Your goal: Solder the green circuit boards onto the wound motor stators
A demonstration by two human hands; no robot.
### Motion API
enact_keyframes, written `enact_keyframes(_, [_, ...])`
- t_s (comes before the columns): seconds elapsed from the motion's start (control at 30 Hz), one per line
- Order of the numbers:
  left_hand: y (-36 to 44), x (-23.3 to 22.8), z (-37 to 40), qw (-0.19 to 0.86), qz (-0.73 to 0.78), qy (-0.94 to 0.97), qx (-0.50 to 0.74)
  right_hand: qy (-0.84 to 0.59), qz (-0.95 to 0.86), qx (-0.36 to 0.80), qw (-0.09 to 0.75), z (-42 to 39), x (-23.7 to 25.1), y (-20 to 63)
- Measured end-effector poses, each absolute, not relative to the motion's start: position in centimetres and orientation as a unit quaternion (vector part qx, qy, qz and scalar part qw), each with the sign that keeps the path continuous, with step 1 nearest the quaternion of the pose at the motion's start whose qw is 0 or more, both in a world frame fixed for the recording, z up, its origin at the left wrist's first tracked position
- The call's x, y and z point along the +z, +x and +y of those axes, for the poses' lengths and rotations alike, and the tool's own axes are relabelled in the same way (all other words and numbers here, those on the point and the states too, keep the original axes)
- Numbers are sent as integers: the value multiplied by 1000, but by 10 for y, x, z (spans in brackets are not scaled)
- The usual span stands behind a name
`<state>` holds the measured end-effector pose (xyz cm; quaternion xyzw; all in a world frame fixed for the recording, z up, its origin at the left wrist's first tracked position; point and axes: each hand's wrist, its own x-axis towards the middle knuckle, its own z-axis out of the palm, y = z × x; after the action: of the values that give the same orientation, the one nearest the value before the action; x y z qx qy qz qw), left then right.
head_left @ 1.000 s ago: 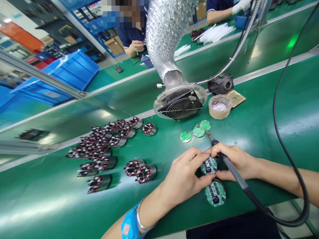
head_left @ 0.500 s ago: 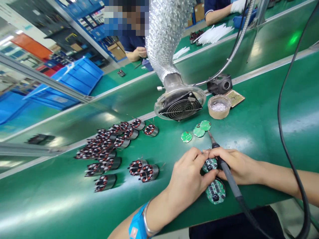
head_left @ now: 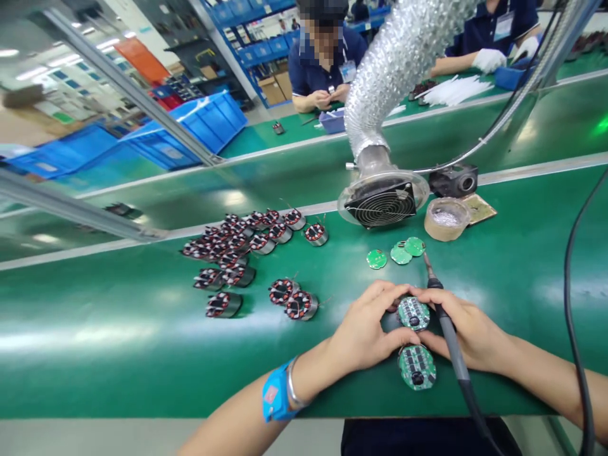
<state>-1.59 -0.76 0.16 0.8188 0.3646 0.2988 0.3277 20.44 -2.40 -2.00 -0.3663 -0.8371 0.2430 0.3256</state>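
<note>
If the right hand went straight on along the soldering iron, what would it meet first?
Probably the small green boards just past the soldering iron tip held by the right hand; depth is uncertain.

Wound coils lie left of the fan; small boards lie before it.

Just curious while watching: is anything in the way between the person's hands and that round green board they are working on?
Nothing visible is. The left hand and the right hand both already touch the round green board, pinching it from either side. The soldering iron lies in the right hand, beside the board, with its tip pointing away.
</note>
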Motion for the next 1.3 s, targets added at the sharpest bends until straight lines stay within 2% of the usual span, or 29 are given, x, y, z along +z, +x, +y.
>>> enact_keyframes(0.13, [-18, -1, -7, 330, 362, 812, 317, -360, -832, 262, 331, -24, -21, 206])
enact_keyframes(0.43, [-17, -6, -5, 229, 346, 852, 318, -363, -829, 277, 324, -25, -22, 204])
enact_keyframes(0.97, [-28, -5, 14, 209, 265, 903, 266, -349, -834, 260, 340, -24, -20, 204])
enact_keyframes(1.3, [-27, 2, 13, 214, 269, 906, 245, -352, -834, 250, 344, -22, -20, 203])
